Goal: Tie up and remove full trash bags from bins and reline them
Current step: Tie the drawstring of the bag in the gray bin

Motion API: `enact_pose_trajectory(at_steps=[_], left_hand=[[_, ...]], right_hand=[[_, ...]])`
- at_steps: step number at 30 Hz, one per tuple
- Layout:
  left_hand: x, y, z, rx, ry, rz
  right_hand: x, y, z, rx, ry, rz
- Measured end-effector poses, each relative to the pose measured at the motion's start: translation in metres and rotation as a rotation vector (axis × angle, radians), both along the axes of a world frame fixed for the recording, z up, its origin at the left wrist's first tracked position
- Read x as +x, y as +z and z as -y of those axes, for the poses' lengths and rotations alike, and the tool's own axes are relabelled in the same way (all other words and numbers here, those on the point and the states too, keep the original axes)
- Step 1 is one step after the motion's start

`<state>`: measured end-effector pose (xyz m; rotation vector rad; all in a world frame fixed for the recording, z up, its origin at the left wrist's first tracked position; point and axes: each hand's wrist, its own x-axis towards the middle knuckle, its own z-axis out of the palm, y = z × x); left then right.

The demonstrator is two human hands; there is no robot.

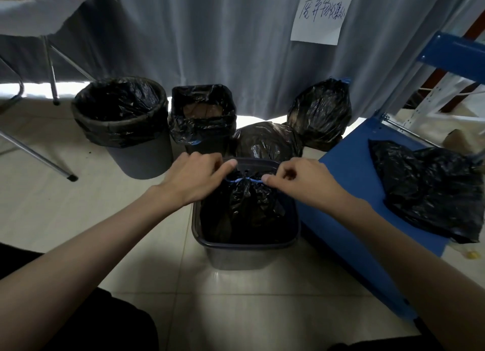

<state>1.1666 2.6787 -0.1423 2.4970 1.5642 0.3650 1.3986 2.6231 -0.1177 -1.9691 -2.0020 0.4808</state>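
A dark rectangular bin point(244, 248) stands on the floor right in front of me. Inside it a black trash bag point(248, 206) is gathered at the neck by a blue drawstring point(242, 180). My left hand point(194, 177) pinches the drawstring's left end, and my right hand point(296, 182) pinches its right end; the string runs taut between them above the bin's far rim.
A round lined bin point(123, 125) and a square lined bin point(203, 117) stand behind. Two tied full bags point(267, 140) point(321, 112) sit by the curtain. A loose black bag point(425, 190) lies on a blue platform point(351, 193) at right. Metal table legs point(51, 70) stand at left.
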Motion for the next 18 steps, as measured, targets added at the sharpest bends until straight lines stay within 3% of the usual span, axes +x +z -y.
enact_pose_trajectory(at_steps=[4,6,10,14,18], left_hand=[[0.012,0.012,0.005,-0.059,0.003,-0.014],[0.014,0.014,0.006,-0.129,-0.012,0.003],[0.014,0.010,0.001,-0.047,-0.130,0.022],[0.010,0.011,-0.008,-0.181,-0.226,0.016],[0.007,0.009,-0.006,-0.192,-0.240,-0.043]], right_hand=[[-0.003,0.002,-0.001,-0.184,0.062,0.053],[-0.002,0.000,0.000,-0.253,0.054,-0.039],[0.001,0.002,0.002,-0.283,0.060,-0.172],[0.001,0.001,-0.002,-0.244,0.083,-0.106],[-0.006,-0.002,-0.005,-0.268,0.135,-0.008]])
